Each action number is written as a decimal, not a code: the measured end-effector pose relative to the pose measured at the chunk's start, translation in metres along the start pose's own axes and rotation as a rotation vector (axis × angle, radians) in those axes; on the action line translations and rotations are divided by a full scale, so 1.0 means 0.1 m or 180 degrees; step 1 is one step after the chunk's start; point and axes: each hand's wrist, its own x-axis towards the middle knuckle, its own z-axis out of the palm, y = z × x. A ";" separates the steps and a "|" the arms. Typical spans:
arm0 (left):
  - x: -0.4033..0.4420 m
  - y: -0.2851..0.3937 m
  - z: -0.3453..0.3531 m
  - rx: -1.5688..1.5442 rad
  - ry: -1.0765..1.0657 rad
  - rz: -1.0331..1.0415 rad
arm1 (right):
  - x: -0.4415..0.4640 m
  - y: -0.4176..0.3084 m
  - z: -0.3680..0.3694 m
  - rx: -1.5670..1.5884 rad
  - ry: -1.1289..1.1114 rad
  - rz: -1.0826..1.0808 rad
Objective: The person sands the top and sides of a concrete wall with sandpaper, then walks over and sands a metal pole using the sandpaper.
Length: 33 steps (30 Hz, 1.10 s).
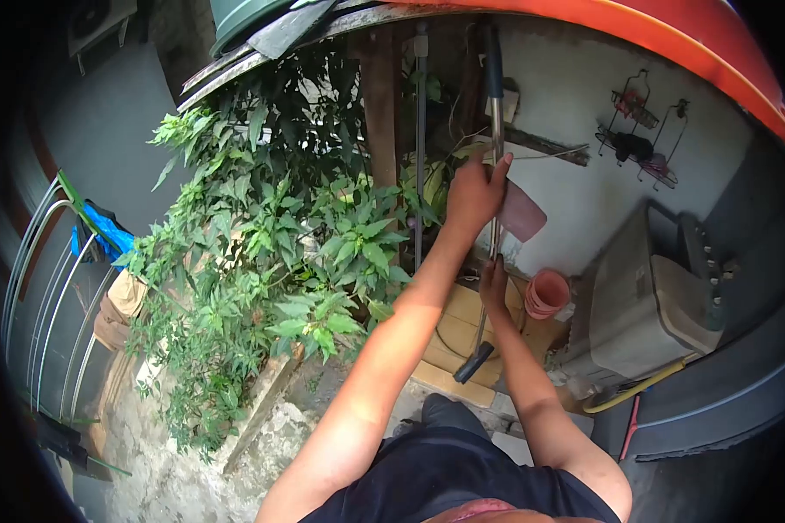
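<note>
My left hand (476, 199) is wrapped round the upper part of a long metal pole (497, 122), held nearly upright in front of me. A dark grip covers the pole's top end, and a short black piece sits at its lower end. Lower down, my right hand (494, 286) also closes on the pole. A mauve flat-sided thing (523, 209) shows just right of my left hand; I cannot tell whether it is joined to the pole. Leafy green plants (279, 235) grow close to my left forearm.
To the right stand a grey washing machine (624, 305) and a stack of pink pots (546, 295). Wire racks (634, 131) hang on the white wall. Overhead juts an orange edge (654, 35). A wooden post (380, 113) rises behind the plants, and curved pipes (39, 253) lie far left.
</note>
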 end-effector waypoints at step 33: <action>-1.59 -1.95 -0.20 -0.0883 -0.0041 -0.1505 | 1.26 0.20 0.92 -0.0459 0.0456 -0.0057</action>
